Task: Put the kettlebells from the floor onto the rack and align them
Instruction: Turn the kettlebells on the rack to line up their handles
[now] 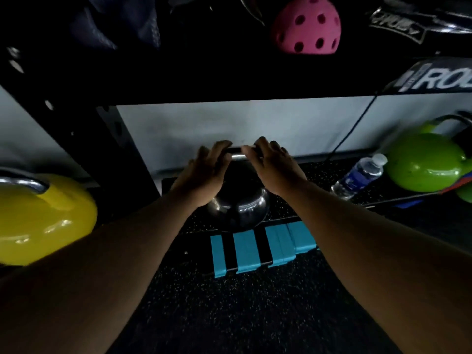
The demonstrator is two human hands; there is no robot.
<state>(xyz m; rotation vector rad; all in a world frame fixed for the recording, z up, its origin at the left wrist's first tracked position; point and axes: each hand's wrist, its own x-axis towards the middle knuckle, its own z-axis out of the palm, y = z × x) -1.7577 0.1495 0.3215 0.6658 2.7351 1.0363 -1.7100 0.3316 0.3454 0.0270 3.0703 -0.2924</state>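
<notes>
A glossy black kettlebell (240,208) stands on the low rack shelf (286,208) in the middle of the head view. Its steel handle shows between my two hands. My left hand (204,172) grips the handle's left side and my right hand (273,167) grips its right side. A yellow kettlebell (43,218) with a chrome handle sits at the left, beyond the black rack upright (84,129). At the right end of the same shelf rests a green kettlebell (424,162).
A clear water bottle (357,177) lies on the shelf between the black and green kettlebells. Blue tape bands (260,246) wrap the shelf's front rail. A pink perforated ball (306,25) sits on the dark shelf above. Speckled rubber floor (229,302) lies below.
</notes>
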